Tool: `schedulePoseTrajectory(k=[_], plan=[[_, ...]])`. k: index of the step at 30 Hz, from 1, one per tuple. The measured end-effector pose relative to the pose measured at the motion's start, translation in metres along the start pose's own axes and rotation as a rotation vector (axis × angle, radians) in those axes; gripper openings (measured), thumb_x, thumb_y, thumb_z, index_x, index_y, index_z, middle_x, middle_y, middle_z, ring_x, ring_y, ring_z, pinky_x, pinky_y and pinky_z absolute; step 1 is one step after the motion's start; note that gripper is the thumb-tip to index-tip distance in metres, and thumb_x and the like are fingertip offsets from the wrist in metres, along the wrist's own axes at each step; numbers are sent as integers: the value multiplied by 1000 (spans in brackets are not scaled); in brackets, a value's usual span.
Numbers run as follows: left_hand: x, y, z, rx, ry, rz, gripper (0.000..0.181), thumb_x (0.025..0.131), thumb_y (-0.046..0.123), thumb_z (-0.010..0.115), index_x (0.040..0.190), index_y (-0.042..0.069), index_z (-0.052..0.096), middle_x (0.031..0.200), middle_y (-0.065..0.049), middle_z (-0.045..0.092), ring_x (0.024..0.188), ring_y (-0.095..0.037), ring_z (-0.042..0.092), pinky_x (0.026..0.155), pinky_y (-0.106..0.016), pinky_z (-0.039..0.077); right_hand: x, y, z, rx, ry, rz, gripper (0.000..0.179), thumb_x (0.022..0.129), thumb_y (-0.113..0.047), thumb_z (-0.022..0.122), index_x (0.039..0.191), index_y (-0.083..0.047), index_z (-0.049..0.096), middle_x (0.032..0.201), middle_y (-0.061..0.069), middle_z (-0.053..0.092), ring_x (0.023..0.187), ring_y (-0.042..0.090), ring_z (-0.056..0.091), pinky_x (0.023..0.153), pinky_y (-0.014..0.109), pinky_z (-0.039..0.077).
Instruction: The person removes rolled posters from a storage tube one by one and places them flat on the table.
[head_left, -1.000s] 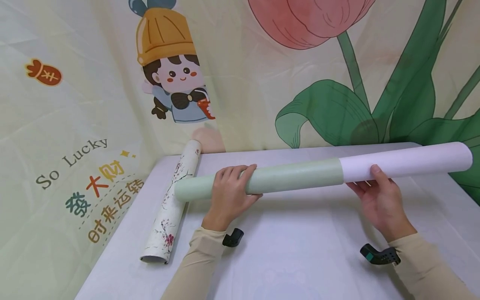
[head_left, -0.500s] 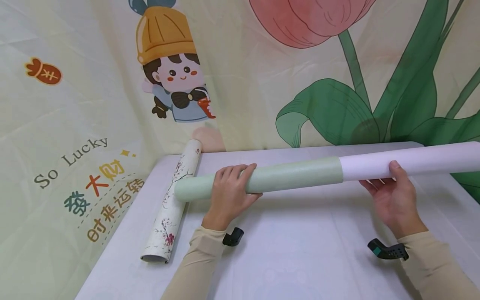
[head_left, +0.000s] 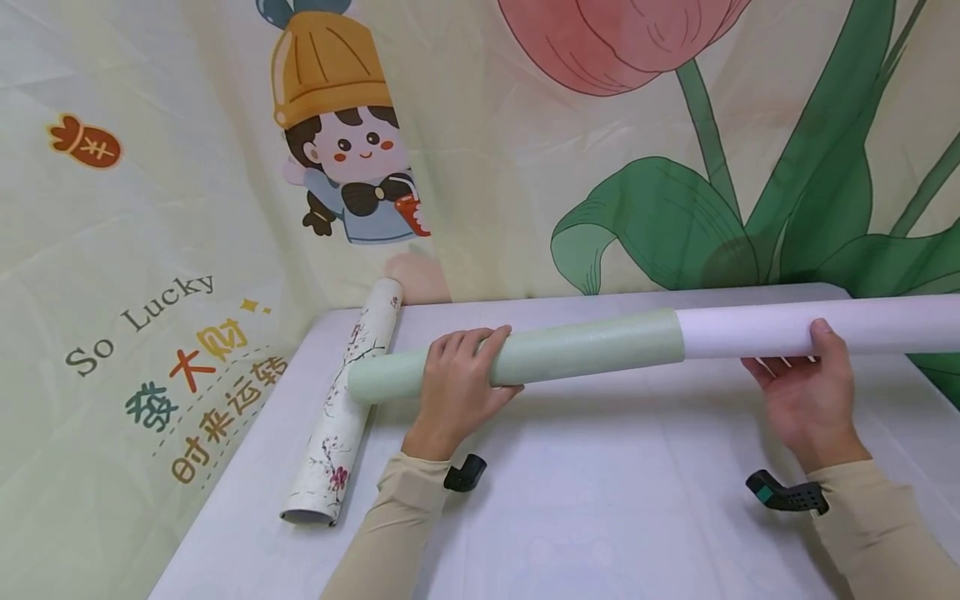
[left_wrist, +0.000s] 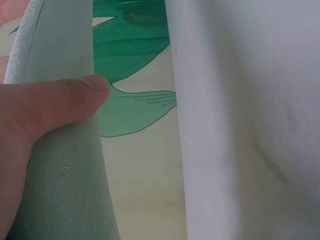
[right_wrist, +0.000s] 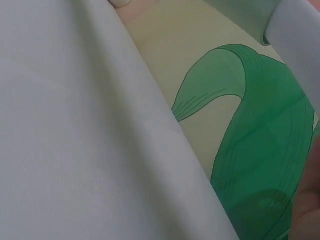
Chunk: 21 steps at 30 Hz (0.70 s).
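Note:
A pale green wallpaper roll with a finely textured surface is held above the table, nearly level. My left hand grips it toward its left end, and the thumb lies across it in the left wrist view. Out of its right end extends a white roll, whose far end runs past the edge of the head view. My right hand holds this white roll from below, thumb in front, fingers mostly hidden behind. In the right wrist view the green roll's rim surrounds the white roll.
Behind the green roll's left end, a white roll with plum-blossom print lies lengthwise on the white-covered table. A printed cloth backdrop hangs along the table's back and left edges.
My right hand has moved rightward along with the white roll, whose right end has passed out of the head view. The left hand and green roll have stayed almost still.

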<state>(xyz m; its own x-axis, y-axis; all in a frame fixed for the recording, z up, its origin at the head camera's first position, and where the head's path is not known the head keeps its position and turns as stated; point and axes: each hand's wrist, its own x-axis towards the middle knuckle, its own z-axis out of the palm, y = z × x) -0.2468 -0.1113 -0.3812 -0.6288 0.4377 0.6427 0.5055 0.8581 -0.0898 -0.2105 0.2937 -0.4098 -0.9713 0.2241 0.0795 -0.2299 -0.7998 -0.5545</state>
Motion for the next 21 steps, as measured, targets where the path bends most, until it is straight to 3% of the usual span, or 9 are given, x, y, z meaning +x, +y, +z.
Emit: schedulePoseTrajectory(k=[12, 17, 21], plan=[[0, -1, 4, 0, 3, -3, 77, 61, 53, 79, 126, 19, 55, 110, -4, 61, 101, -24, 56, 88, -44, 42, 9, -17, -22, 114, 82, -22, 51, 91, -29, 54, 131, -36, 24, 139, -7, 32, 126, 21, 35, 100, 43, 37], [0, 1, 9, 3, -25, -15, 77, 62, 54, 78, 126, 20, 54, 111, -4, 61, 101, -25, 55, 87, -44, 42, 11, -23, -27, 166, 134, -30, 54, 86, -27, 59, 129, -37, 29, 138, -8, 35, 125, 21, 37, 99, 45, 38], [1, 1, 14, 13, -47, -24, 75, 62, 53, 77, 125, 20, 54, 110, -4, 61, 101, -24, 55, 87, -44, 42, 12, -24, -27, 180, 130, -24, 52, 85, -25, 59, 129, -34, 33, 135, -6, 37, 122, 22, 40, 98, 44, 38]])
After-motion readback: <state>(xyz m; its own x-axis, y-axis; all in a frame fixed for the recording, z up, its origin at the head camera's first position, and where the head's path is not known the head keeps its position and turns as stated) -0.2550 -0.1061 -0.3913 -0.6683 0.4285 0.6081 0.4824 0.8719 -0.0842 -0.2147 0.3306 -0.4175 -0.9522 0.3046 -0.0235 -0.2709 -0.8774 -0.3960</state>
